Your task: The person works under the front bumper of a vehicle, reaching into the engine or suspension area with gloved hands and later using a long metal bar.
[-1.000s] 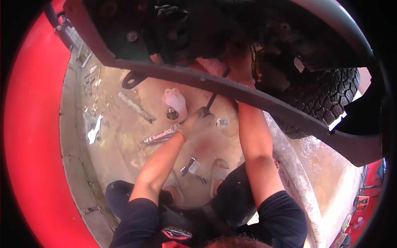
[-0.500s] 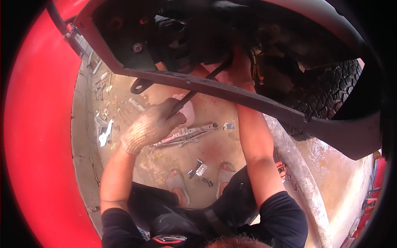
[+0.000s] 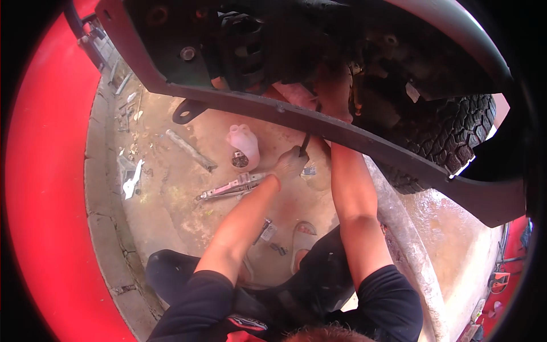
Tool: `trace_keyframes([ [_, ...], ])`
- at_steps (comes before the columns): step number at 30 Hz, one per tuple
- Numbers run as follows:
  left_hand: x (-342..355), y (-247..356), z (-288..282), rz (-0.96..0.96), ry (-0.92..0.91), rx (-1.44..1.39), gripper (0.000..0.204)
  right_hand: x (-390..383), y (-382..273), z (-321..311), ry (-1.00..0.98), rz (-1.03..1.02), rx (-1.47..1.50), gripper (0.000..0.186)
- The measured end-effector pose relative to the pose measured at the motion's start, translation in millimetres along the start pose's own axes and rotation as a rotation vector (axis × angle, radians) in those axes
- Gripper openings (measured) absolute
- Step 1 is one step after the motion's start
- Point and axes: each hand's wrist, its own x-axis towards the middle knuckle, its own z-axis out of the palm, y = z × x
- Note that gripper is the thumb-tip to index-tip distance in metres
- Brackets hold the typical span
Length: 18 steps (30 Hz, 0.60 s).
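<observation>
My left hand (image 3: 292, 162), in a pale knit work glove, is closed around the lower end of a dark bar-like tool (image 3: 305, 143). The tool rises behind the lower edge of a dark metal bumper (image 3: 256, 108), and its upper end is lost in shadow near my other hand. My right hand (image 3: 335, 94) reaches up past that edge into the dark underside of a vehicle. Its fingers are hidden there, so their grip does not show. A hooked metal tab (image 3: 185, 112) hangs from the bumper's left part.
A scissor jack (image 3: 233, 186) lies on the concrete, close to a pinkish vase-shaped object (image 3: 244, 145). Small parts (image 3: 265, 232) are between my feet. At right is a treaded tyre (image 3: 464, 128), and a pale curved kerb (image 3: 407, 222) runs beside my right arm. A red surface (image 3: 51, 188) fills the left side.
My left hand has swung right and slightly down, turning the tool from a slant to nearly upright. My right hand stays up in the underside. The view has shifted slightly.
</observation>
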Motion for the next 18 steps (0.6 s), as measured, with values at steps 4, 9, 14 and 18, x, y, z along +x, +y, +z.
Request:
trace_keyframes([
  [4, 32, -32, 24, -0.049, 0.149, -0.055, 0.029, 2, -19, 11, 0.044, -0.194, 0.128, 0.022],
  [9, 29, 7, 26, -0.288, 0.025, -0.255, 0.038, -4, 5, -20, -0.062, -0.093, 0.007, 0.038],
  [14, 24, -30, 21, -0.184, 0.036, -0.229, 0.040, -9, -23, -11, -0.037, -0.284, -0.149, 0.040],
  [18, 15, -56, -4, -0.202, 0.024, -0.168, 0.042, -15, -47, 19, -0.085, -0.103, 0.021, 0.038],
])
